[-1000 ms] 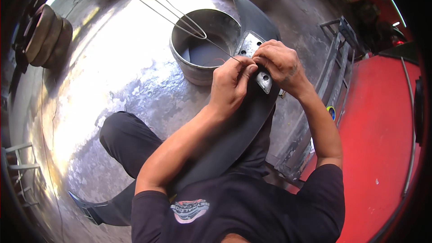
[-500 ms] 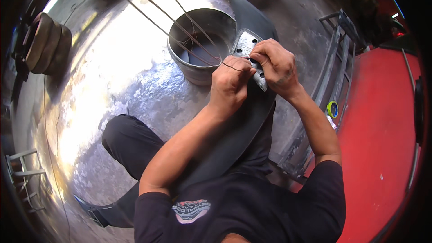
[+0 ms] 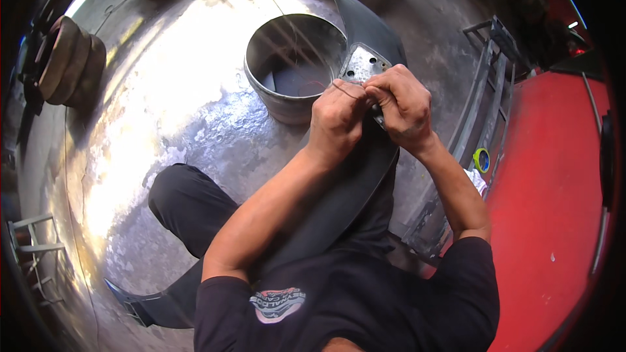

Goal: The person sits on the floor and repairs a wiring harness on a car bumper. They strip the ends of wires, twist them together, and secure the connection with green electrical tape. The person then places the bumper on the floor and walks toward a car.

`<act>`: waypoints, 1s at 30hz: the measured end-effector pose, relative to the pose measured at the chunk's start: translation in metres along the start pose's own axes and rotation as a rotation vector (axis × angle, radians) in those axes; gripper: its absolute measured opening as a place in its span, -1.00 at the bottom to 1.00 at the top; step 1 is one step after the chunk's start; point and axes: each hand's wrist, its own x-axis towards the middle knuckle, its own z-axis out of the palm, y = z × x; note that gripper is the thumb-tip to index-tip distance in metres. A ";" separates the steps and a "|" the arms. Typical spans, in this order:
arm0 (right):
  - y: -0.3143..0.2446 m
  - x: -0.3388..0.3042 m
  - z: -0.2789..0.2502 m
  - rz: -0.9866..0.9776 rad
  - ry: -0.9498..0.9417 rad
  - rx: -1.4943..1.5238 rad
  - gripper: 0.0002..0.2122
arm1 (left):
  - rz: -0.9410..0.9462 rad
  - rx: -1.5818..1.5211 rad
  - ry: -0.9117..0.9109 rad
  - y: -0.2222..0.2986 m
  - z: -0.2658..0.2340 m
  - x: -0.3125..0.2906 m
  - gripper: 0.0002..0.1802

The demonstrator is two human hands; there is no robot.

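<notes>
My left hand (image 3: 336, 117) and my right hand (image 3: 405, 103) are closed with their fingertips meeting. Between them they pinch a thin wire (image 3: 344, 90); its long strands stretch away toward the far left and are blurred. Just beyond and partly under my fingers is a pale metal plate (image 3: 362, 63) with round holes. That plate sits on a long, curved dark panel (image 3: 368, 23), which runs from beyond my hands back across my lap. My fingers hide the plate's middle and the wire's exact end.
An open metal cylinder (image 3: 287, 109) stands on the floor left of the plate. To the right are a grey metal frame (image 3: 479, 91), a yellow-green tape roll (image 3: 482, 160) and a red surface (image 3: 548, 202). Stacked tires (image 3: 78, 68) are at the far left.
My hands have drawn closer together and shifted slightly right. The long wire strands, sharp before, are now smeared by motion over the cylinder.
</notes>
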 end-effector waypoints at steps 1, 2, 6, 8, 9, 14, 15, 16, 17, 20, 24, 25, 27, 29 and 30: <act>-0.002 0.000 -0.001 0.039 -0.003 0.014 -0.96 | -0.109 -0.042 -0.018 0.002 -0.003 -0.001 -0.88; -0.002 0.002 -0.003 0.070 -0.011 0.018 -0.96 | -0.218 -0.084 -0.036 0.004 -0.006 -0.001 -0.89; -0.005 0.007 -0.011 0.124 -0.037 0.052 -0.97 | -0.287 -0.175 -0.019 0.009 -0.011 0.000 -0.93; -0.005 0.005 -0.012 0.120 -0.050 0.071 -0.96 | -0.230 -0.213 0.031 0.012 -0.008 0.001 -0.88; -0.003 0.004 -0.013 0.120 -0.056 0.076 -0.95 | -0.245 -0.196 0.026 0.013 -0.008 0.001 -0.88; -0.007 0.002 -0.015 0.106 -0.105 0.055 -0.94 | -0.212 -0.090 -0.007 0.010 -0.009 -0.003 -0.90; -0.010 0.004 -0.016 0.076 -0.114 0.028 -0.94 | -0.183 -0.083 0.002 0.009 -0.009 -0.003 -0.89; -0.013 0.005 -0.017 0.047 -0.123 0.002 -0.93 | -0.155 -0.076 0.010 0.010 -0.009 -0.003 -0.88; -0.014 0.007 -0.016 0.005 -0.125 -0.037 -0.93 | -0.126 -0.069 0.019 0.010 -0.008 -0.003 -0.88; -0.016 0.017 -0.014 -0.104 -0.154 -0.135 -0.93 | -0.172 -0.137 0.045 0.008 -0.009 -0.004 -0.85; -0.011 0.027 -0.020 -0.152 -0.282 -0.198 -0.95 | -0.171 -0.161 0.008 0.015 -0.016 -0.005 -0.85; -0.010 0.028 -0.021 -0.153 -0.323 -0.209 -0.95 | -0.166 -0.162 0.010 0.016 -0.016 -0.005 -0.85; -0.012 0.024 -0.017 -0.085 -0.286 -0.202 -0.95 | -0.203 -0.212 0.019 0.017 -0.017 -0.004 -0.86; -0.009 0.019 -0.011 -0.068 -0.241 -0.191 -0.95 | -0.286 -0.313 0.031 0.022 -0.018 0.000 -0.86; -0.005 0.014 -0.008 -0.081 -0.213 -0.183 -0.94 | -0.261 -0.298 0.040 0.021 -0.019 0.000 -0.86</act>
